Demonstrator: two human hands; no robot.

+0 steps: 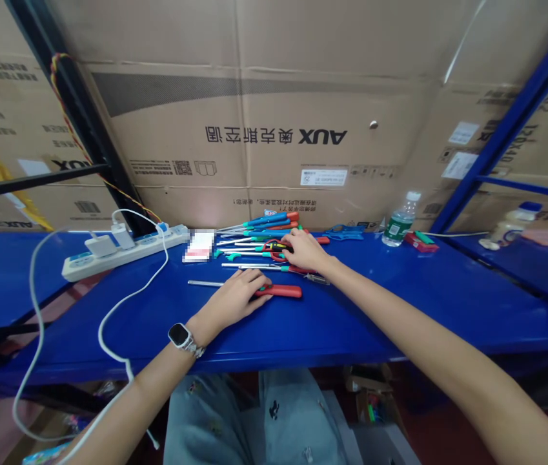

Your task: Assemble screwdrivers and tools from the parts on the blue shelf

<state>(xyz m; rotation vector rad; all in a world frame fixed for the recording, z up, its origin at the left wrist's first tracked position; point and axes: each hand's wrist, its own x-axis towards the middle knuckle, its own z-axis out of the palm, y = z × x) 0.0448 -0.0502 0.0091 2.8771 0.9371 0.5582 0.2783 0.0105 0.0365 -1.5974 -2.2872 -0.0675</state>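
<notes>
Near the front of the blue table, my left hand (238, 294) rests over a long tool with a red handle (286, 291) and a thin metal shaft (204, 283) pointing left. Its fingers are closed round the rear of that tool. Farther back, my right hand (306, 250) reaches onto a row of similar tools with blue handles (268, 223) and red ones. The fingers of this hand are bent together at a black and yellow handle (278, 247). Below its wrist lies a small metallic item (317, 279).
A white power strip (128, 250) with plugs and a trailing cable (104, 329) is at the left. A white card (199, 246) lies beside the tool tips. At the right are blue pliers-like tools (345, 232), a water bottle (402, 221) and a red box (421, 242). Cartons (274, 97) stand behind.
</notes>
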